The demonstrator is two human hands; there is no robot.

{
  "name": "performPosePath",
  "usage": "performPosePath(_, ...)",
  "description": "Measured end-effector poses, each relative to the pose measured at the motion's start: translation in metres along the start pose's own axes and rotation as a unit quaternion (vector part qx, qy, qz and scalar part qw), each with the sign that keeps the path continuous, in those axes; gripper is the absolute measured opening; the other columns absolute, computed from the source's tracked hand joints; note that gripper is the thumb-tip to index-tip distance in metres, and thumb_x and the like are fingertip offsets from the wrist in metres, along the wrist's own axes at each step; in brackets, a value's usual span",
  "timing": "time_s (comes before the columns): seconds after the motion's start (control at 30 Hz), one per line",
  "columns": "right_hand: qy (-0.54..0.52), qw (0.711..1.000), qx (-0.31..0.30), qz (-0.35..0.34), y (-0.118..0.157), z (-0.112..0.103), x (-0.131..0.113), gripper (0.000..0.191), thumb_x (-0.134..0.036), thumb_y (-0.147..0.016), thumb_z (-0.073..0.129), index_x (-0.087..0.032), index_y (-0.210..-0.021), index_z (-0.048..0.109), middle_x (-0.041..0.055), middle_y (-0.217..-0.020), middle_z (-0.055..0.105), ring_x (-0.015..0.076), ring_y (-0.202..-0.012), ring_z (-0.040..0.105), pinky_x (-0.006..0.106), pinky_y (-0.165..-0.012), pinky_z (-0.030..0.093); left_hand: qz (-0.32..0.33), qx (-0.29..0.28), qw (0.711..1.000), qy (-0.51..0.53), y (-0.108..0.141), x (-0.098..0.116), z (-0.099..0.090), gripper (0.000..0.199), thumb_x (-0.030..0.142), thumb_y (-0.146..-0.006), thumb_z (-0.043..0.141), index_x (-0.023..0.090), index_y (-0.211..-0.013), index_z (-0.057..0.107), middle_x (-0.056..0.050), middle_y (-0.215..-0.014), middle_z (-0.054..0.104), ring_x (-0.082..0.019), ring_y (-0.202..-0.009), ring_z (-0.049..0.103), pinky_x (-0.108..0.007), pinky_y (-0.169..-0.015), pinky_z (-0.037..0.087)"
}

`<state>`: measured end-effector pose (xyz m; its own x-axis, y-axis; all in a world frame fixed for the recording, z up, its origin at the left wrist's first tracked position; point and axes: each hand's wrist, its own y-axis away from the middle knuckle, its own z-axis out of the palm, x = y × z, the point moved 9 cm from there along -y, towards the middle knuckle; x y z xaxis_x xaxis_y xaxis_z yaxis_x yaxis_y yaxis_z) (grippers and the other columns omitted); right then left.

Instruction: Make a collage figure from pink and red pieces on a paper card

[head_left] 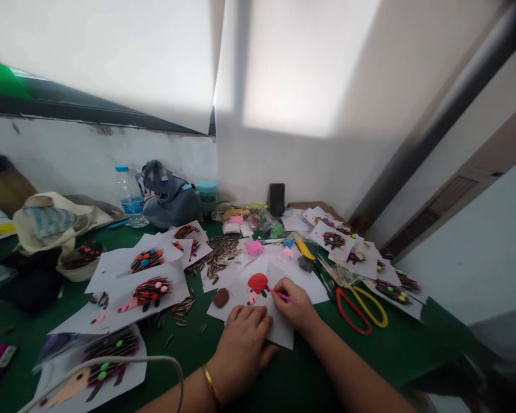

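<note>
My left hand [246, 338], with a gold bangle at the wrist, lies flat with its fingers out on a white paper sheet [282, 332]. On that sheet is a red clay shape [257, 283] with small pink and black bits below it. My right hand [296, 304] pinches a thin pink-purple stick-like tool [289, 297], its tip beside the red shape. A round lump of brown clay [221, 297] sits at the sheet's left edge. Right of my right hand lie scissors [356, 301] with one red and one yellow handle loop.
Paper sheets with seed-spined hedgehogs lie left [148, 295] and right [391, 291]. Sunflower seeds [221, 258] are heaped behind my hands. Farther back stand a water bottle [132, 201], a blue-grey bag [169, 201] and a dark phone-like object [277, 199]. A cable [155, 359] crosses the front left.
</note>
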<state>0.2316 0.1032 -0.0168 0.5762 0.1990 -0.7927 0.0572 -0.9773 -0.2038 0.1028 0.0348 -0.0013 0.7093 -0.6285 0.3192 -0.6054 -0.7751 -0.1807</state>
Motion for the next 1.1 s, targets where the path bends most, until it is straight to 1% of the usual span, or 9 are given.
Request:
performPosePath(0.13, 0.023, 0.999, 0.002, -0.032, 0.0, 0.002, -0.004, 0.008, -0.026, -0.083, 0.055, -0.022, -0.076, 0.058, -0.0017, -0.07, 0.061, 0.0145, -0.065, 0.055, 0.024, -0.06, 0.04, 0.003, 0.003, 1.0, -0.003, 0.0, 0.0, 0.001, 0.048, 0.045, -0.081, 0.067, 0.025, -0.124, 0.057, -0.005, -0.135, 0.057, -0.028, -0.122, 0.048, -0.047, -0.106, 0.031)
performPosePath(0.3, 0.069, 0.996, 0.001, -0.052, -0.001, 0.007, -0.006, 0.008, -0.021, -0.082, 0.054, -0.021, -0.076, 0.059, -0.0006, -0.073, 0.062, 0.0146, -0.069, 0.056, 0.024, -0.063, 0.04, 0.007, 0.007, 1.0, -0.003, 0.0, 0.0, 0.002, 0.048, 0.045, -0.082, 0.067, 0.024, -0.124, 0.057, -0.007, -0.134, 0.058, -0.029, -0.119, 0.05, -0.048, -0.105, 0.032)
performPosePath(0.5, 0.096, 0.994, 0.009, -0.057, 0.0, 0.007, -0.008, 0.007, -0.021, -0.082, 0.054, -0.021, -0.077, 0.059, -0.0008, -0.073, 0.062, 0.0145, -0.069, 0.056, 0.024, -0.063, 0.039, 0.006, 0.003, 1.0, -0.003, 0.0, 0.0, 0.003, 0.049, 0.045, -0.082, 0.066, 0.024, -0.125, 0.057, -0.007, -0.134, 0.057, -0.029, -0.119, 0.05, -0.048, -0.106, 0.032)
performPosePath(0.8, 0.136, 0.988, 0.043, -0.053, -0.002, 0.005, -0.011, 0.007, -0.02, -0.08, 0.051, -0.021, -0.075, 0.055, -0.0016, -0.069, 0.059, 0.014, -0.064, 0.054, 0.024, -0.06, 0.037, 0.004, 0.001, 1.0, 0.003, 0.0, 0.0, 0.003, 0.047, 0.045, -0.082, 0.066, 0.024, -0.123, 0.058, -0.007, -0.134, 0.057, -0.029, -0.119, 0.05, -0.048, -0.106, 0.032)
performPosePath(0.93, 0.114, 0.992, 0.037, -0.039, -0.002, 0.005, -0.009, 0.008, -0.022, -0.082, 0.051, -0.021, -0.074, 0.054, -0.0023, -0.067, 0.058, 0.0137, -0.062, 0.052, 0.024, -0.058, 0.036, 0.001, 0.0, 1.0, 0.003, 0.0, 0.0, 0.003, 0.048, 0.044, -0.082, 0.066, 0.024, -0.124, 0.058, -0.007, -0.135, 0.057, -0.029, -0.12, 0.05, -0.048, -0.106, 0.031)
performPosePath(1.1, 0.058, 0.997, 0.045, -0.019, -0.003, -0.002, 0.0, 0.01, -0.023, -0.084, 0.048, -0.022, -0.077, 0.055, -0.0017, -0.072, 0.059, 0.0148, -0.068, 0.055, 0.024, -0.06, 0.038, -0.001, -0.003, 1.0, 0.001, 0.0, 0.001, 0.001, 0.048, 0.044, -0.081, 0.067, 0.025, -0.124, 0.057, -0.006, -0.135, 0.057, -0.029, -0.119, 0.05, -0.048, -0.106, 0.032)
